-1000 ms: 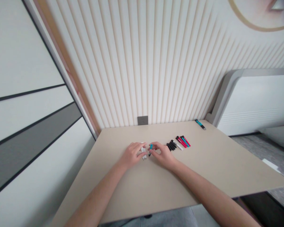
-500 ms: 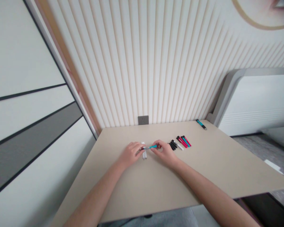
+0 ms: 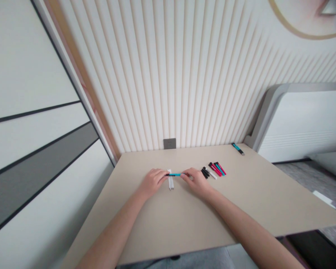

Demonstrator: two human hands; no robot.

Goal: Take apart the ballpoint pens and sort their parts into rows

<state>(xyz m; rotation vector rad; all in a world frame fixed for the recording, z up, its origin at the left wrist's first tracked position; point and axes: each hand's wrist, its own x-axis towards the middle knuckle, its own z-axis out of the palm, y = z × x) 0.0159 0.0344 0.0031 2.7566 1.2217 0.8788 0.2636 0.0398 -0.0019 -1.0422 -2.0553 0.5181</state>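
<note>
A blue pen (image 3: 176,175) with a black end is held level above the table between my two hands. My left hand (image 3: 153,180) pinches its black end, and my right hand (image 3: 195,181) grips the blue end, fingers closed. The pen's outer ends are hidden by the fingers. Just below it, several slim white sticks (image 3: 171,183) lie side by side on the table. Close to the right of my right hand are several short black pieces (image 3: 205,172) and a white piece (image 3: 212,173). Beyond them lie red and teal pieces (image 3: 217,169) with dark ends.
The beige table (image 3: 168,224) runs back to a ribbed white wall (image 3: 168,74) with a dark socket (image 3: 169,143). A blue and black pen-like item (image 3: 238,148) lies at the far right corner. A white cabinet (image 3: 39,194) flanks the left; a grey-white headboard (image 3: 305,119) stands right.
A pale section showed between the blue part and my left fingers; now the blue part reaches the black end. Both hands stay in about the same place.
</note>
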